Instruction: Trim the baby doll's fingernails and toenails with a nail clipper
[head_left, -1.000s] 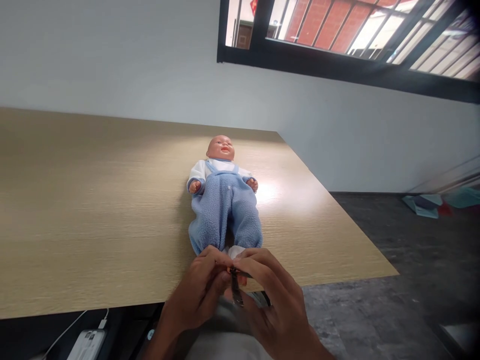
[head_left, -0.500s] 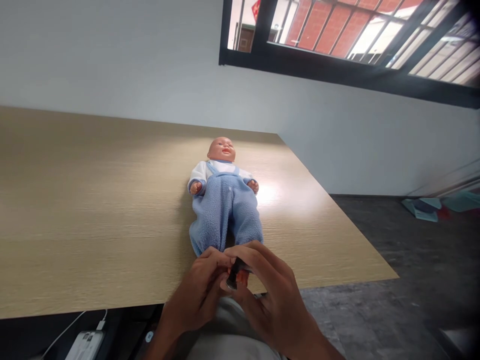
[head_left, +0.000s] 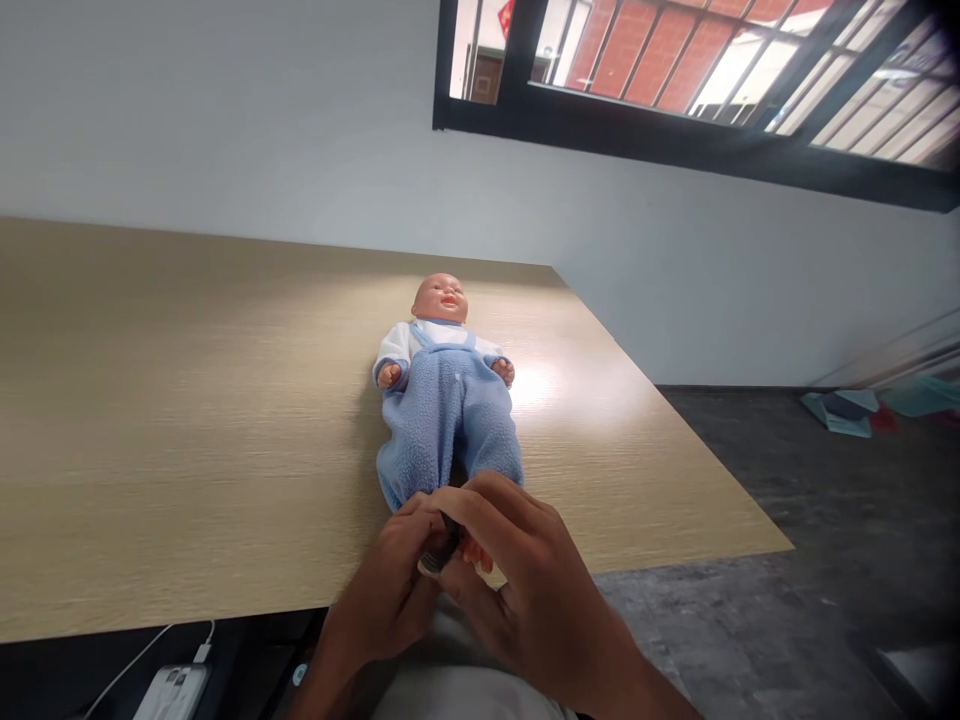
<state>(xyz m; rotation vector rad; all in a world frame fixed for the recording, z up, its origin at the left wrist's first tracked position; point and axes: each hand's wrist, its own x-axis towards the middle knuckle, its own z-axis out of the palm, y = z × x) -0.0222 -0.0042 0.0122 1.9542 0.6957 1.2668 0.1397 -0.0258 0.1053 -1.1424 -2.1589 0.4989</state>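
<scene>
A baby doll (head_left: 442,385) in blue fleece overalls and a white top lies on its back, head away from me. Its feet point towards me at the table's front edge. One foot's bare toes (head_left: 477,553) show beneath my right hand. Between my hands is a small dark piece of footwear (head_left: 441,552) with a pale edge, at the doll's other foot, which my fingers mostly hide. My left hand (head_left: 401,570) pinches it from the left. My right hand (head_left: 517,570) curls over it from the right, thumb and fingers closed on it.
The wooden table (head_left: 187,430) runs off to the left; its right edge slants towards me. A wall and barred window (head_left: 675,80) stand behind. A white charger-like box (head_left: 174,690) with a cable is below the front edge. Pale blue items (head_left: 840,412) lie on the dark floor.
My right hand has shifted slightly left, and the dark piece has turned and moved left between my fingers, closer to my left hand. The other foot's toes show more clearly. The doll lies as before.
</scene>
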